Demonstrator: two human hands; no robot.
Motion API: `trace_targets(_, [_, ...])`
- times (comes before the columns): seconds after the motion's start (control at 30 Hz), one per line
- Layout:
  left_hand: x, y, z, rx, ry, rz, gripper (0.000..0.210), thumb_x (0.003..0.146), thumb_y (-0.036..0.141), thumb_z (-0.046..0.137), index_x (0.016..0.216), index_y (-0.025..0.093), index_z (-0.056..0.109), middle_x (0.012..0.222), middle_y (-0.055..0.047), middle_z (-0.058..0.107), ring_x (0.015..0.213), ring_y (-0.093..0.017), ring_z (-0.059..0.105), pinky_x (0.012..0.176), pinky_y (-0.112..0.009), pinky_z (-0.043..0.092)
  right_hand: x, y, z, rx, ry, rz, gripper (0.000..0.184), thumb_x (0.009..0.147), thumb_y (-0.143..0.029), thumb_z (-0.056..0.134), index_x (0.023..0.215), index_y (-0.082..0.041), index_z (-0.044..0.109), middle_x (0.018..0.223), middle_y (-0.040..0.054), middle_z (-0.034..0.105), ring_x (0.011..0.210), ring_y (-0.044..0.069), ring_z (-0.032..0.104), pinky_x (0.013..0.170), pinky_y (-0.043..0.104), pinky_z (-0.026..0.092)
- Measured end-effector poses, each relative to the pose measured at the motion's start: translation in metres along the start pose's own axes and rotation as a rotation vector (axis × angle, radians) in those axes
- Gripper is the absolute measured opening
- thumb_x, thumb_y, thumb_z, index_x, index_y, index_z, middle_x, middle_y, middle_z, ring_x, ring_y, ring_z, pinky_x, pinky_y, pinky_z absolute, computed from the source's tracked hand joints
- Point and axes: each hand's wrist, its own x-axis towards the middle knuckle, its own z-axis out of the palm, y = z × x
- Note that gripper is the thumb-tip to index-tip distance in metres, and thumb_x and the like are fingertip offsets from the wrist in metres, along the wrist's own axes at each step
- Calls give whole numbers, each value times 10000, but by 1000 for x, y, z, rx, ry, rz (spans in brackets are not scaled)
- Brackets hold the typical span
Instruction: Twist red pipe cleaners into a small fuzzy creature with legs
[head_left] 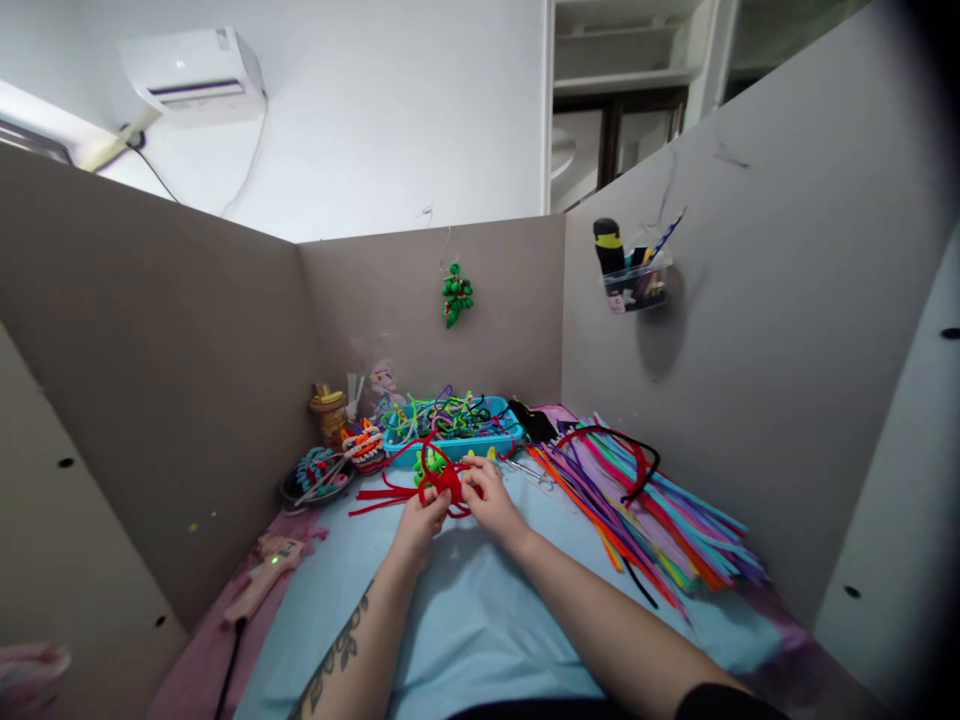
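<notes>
Strips of fuzzy red material (447, 488), gathered into one red piece (448, 484), show on my feed at the centre of the frame, and I see two grips on it. The left grip (418, 522) is clenched, pinching its near left part between thumb and finger; the right grip (491, 500) pinches its right side. Several loose red ends (381, 494) trail left, too overlapped for me to count.

Behind it I count one blue tray (403, 457), filled with a tangle of coloured stems (450, 415) that I cannot number. One bright green item (427, 467) is mostly hidden by the red piece. To the right lies one large spread of straight stems (637, 510), overlapping past counting, and near its upper left a metal tool (534, 471) whose outline I cannot fully make out.

At left of centre I count one orange-and-white item (364, 447), one dark bowl (289, 495) with blurred contents, and, lower down, one pink glue gun (262, 583) with a green light (276, 560), its cord (231, 670) cut off by the bottom edge. One green ornament (456, 293) hangs at upper centre, and one clear box (636, 290) hangs at upper right, its contents crowded. The bottom edge crops both forearms (375, 630) and the dark right sleeve (724, 703).
</notes>
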Motion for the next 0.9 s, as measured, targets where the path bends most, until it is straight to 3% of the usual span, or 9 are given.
trace_targets(0.27, [-2, 1, 4, 51, 3, 12, 440, 553, 481, 716, 544, 169, 407, 457, 86, 317, 422, -41, 218, 427, -215, 120, -3, -4, 3, 121, -6, 44, 154, 708, -309, 613, 621, -198, 550, 1105, 77, 519, 1106, 224, 446, 977, 376, 303])
trace_targets(0.47, [2, 1, -3, 36, 10, 9, 433, 590, 499, 692, 568, 172, 408, 459, 95, 284, 415, -40, 194, 429, -214, 99, 2, 2, -2, 116, 76, 41, 108, 730, -283, 581, 804, -214, 619, 1055, 76, 519, 1117, 214, 448, 980, 354, 308])
trace_targets(0.73, [2, -2, 0, 159, -10, 56, 399, 581, 496, 702, 581, 143, 516, 437, 86, 329, 417, -43, 222, 445, -217, 140, 8, 1, -7, 30, 77, 82, 86, 684, -222, 566, 601, -200, 570, 1085, 59, 511, 1101, 219, 437, 984, 371, 283])
trace_targets(0.9, [1, -2, -1, 168, -25, 68, 392, 590, 496, 700, 618, 133, 552, 455, 76, 350, 429, -47, 218, 449, -222, 134, 11, 10, -6, 216, 45, 225, 164, 672, -313, 586, 560, -193, 596, 1081, 71, 527, 1091, 234, 470, 961, 349, 317])
